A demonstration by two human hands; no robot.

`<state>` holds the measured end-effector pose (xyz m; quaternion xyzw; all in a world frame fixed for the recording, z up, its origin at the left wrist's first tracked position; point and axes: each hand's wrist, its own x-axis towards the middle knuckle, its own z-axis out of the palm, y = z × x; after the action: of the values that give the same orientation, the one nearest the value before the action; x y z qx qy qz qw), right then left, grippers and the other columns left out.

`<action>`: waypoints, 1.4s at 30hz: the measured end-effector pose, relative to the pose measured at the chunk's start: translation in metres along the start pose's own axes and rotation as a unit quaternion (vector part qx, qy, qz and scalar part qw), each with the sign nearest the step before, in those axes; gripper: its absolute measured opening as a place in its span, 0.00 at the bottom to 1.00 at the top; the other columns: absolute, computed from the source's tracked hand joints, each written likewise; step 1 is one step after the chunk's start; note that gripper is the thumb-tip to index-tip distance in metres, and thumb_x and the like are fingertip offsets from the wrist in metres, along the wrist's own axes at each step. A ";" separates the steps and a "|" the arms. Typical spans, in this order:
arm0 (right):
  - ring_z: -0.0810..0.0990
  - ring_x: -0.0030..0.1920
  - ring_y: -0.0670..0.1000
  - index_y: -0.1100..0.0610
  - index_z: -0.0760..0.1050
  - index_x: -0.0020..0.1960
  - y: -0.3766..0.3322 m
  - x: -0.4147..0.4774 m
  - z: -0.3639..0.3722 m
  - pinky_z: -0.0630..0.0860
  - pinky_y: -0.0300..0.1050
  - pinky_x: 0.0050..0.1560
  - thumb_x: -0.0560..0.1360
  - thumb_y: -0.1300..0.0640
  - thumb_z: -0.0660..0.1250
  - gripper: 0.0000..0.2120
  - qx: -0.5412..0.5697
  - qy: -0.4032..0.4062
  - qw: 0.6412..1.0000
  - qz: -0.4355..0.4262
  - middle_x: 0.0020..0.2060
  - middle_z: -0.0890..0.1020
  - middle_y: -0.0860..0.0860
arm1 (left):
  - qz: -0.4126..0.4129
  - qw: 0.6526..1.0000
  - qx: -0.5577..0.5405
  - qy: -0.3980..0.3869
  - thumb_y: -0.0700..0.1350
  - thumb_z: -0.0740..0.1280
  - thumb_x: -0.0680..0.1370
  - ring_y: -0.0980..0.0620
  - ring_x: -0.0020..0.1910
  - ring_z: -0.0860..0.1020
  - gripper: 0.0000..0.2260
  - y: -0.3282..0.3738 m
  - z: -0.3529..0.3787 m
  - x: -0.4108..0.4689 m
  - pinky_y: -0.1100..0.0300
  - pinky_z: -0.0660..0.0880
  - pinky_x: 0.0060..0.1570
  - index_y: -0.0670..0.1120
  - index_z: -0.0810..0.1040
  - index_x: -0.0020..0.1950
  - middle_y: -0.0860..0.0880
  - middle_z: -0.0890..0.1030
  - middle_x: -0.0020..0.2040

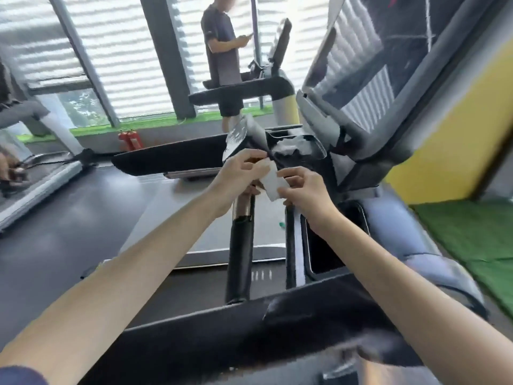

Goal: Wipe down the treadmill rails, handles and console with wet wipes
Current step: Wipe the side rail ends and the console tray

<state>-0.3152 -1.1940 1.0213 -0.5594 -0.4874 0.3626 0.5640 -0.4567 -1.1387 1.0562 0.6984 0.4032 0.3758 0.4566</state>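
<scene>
Gym window blinds (133, 51), striped with light, hung behind a treadmill (319, 329). Over its black handle (240, 259), the left hand (241, 168) and right hand (302, 187) each pinched an edge of a small white wipe (273, 184) held between them. It looked light, limp and damp; gripping opposite corners should spread it. No writing was legible.

A: Wipe (273, 184)?
B: White, small, folded, pinched between left hand (241, 173) and right hand (303, 188), above the handle (240, 259).
A: Handle?
B: Black padded bar, metal band near its far end.
A: Console (358, 68)?
B: Dark screen, tilted, far right.
</scene>
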 end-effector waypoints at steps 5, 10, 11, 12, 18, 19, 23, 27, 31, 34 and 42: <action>0.79 0.44 0.47 0.54 0.78 0.53 0.005 -0.040 0.012 0.77 0.43 0.47 0.72 0.62 0.71 0.11 -0.031 0.123 0.992 -0.015 0.45 0.81 0.52 | 0.048 0.991 0.033 -0.123 0.33 0.68 0.74 0.54 0.35 0.79 0.18 -0.006 -0.003 0.001 0.57 0.78 0.39 0.47 0.74 0.62 0.42 0.80 0.48; 0.77 0.52 0.46 0.55 0.78 0.61 0.011 -0.089 0.014 0.74 0.39 0.53 0.71 0.50 0.74 0.21 -0.160 0.224 0.961 -0.025 0.53 0.80 0.49 | 0.048 0.977 -0.012 -0.207 0.36 0.69 0.75 0.49 0.37 0.78 0.15 -0.005 0.020 -0.015 0.52 0.79 0.42 0.49 0.75 0.60 0.42 0.78 0.46; 0.79 0.50 0.46 0.56 0.79 0.60 0.010 -0.096 0.012 0.75 0.39 0.53 0.71 0.49 0.73 0.20 -0.158 0.240 0.957 -0.023 0.52 0.81 0.49 | 0.050 0.973 -0.018 -0.225 0.37 0.69 0.76 0.49 0.37 0.78 0.14 -0.003 0.024 -0.020 0.51 0.78 0.43 0.49 0.75 0.60 0.44 0.78 0.45; 0.80 0.49 0.46 0.56 0.79 0.60 0.008 -0.103 0.009 0.76 0.40 0.52 0.72 0.49 0.73 0.19 -0.153 0.251 0.956 -0.020 0.51 0.82 0.50 | 0.049 0.969 -0.028 -0.239 0.39 0.68 0.77 0.49 0.38 0.78 0.14 -0.001 0.027 -0.025 0.51 0.78 0.44 0.48 0.75 0.61 0.45 0.78 0.44; 0.80 0.43 0.44 0.55 0.78 0.48 0.008 -0.135 0.006 0.74 0.32 0.44 0.76 0.55 0.68 0.04 -0.156 0.324 0.933 -0.025 0.41 0.83 0.48 | 0.023 0.946 -0.076 -0.315 0.41 0.70 0.76 0.54 0.39 0.82 0.20 0.000 0.031 -0.052 0.60 0.78 0.37 0.48 0.72 0.66 0.48 0.81 0.45; 0.79 0.41 0.44 0.54 0.77 0.46 0.009 -0.137 0.007 0.72 0.32 0.41 0.76 0.56 0.67 0.02 -0.161 0.331 0.929 -0.020 0.39 0.82 0.48 | 0.029 0.945 -0.068 -0.318 0.39 0.70 0.75 0.54 0.39 0.81 0.21 -0.001 0.032 -0.055 0.60 0.78 0.37 0.48 0.72 0.67 0.47 0.80 0.44; 0.77 0.38 0.46 0.50 0.74 0.43 0.009 -0.146 0.013 0.76 0.43 0.43 0.77 0.57 0.66 0.05 -0.107 0.350 0.931 -0.005 0.36 0.79 0.48 | 0.022 0.949 -0.054 -0.311 0.28 0.66 0.72 0.51 0.40 0.79 0.25 -0.008 0.030 -0.062 0.60 0.78 0.36 0.46 0.71 0.66 0.43 0.80 0.45; 0.77 0.41 0.48 0.53 0.73 0.43 0.001 -0.155 0.015 0.77 0.44 0.42 0.79 0.59 0.63 0.07 0.081 0.392 0.916 0.016 0.40 0.78 0.50 | 0.007 0.945 -0.048 -0.324 0.26 0.65 0.71 0.50 0.39 0.78 0.27 -0.009 0.020 -0.061 0.62 0.78 0.35 0.43 0.70 0.67 0.43 0.79 0.44; 0.78 0.34 0.47 0.56 0.72 0.43 -0.014 -0.163 0.029 0.78 0.41 0.38 0.80 0.61 0.62 0.07 0.203 0.340 0.918 0.016 0.38 0.78 0.52 | 0.021 0.907 -0.039 -0.418 0.32 0.69 0.72 0.49 0.46 0.78 0.25 -0.003 -0.002 -0.061 0.57 0.76 0.46 0.48 0.71 0.66 0.43 0.79 0.49; 0.78 0.32 0.46 0.56 0.73 0.43 -0.020 -0.167 0.052 0.77 0.39 0.35 0.80 0.61 0.62 0.06 0.189 0.308 0.932 0.011 0.37 0.79 0.51 | 0.004 0.892 -0.083 -0.444 0.36 0.71 0.72 0.48 0.51 0.79 0.19 0.000 -0.019 -0.060 0.55 0.76 0.51 0.50 0.74 0.60 0.45 0.81 0.53; 0.78 0.25 0.51 0.58 0.68 0.52 -0.021 -0.179 0.111 0.72 0.38 0.21 0.82 0.45 0.54 0.15 0.245 0.357 0.887 0.161 0.35 0.76 0.59 | 0.069 0.887 -0.070 -0.451 0.31 0.70 0.72 0.52 0.37 0.79 0.08 -0.005 -0.048 -0.061 0.62 0.77 0.42 0.41 0.80 0.47 0.46 0.82 0.41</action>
<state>-0.4706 -1.3366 1.0053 -0.5655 -0.0520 0.3322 0.7531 -0.5244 -1.1772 1.0566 0.7846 0.0777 0.0784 0.6100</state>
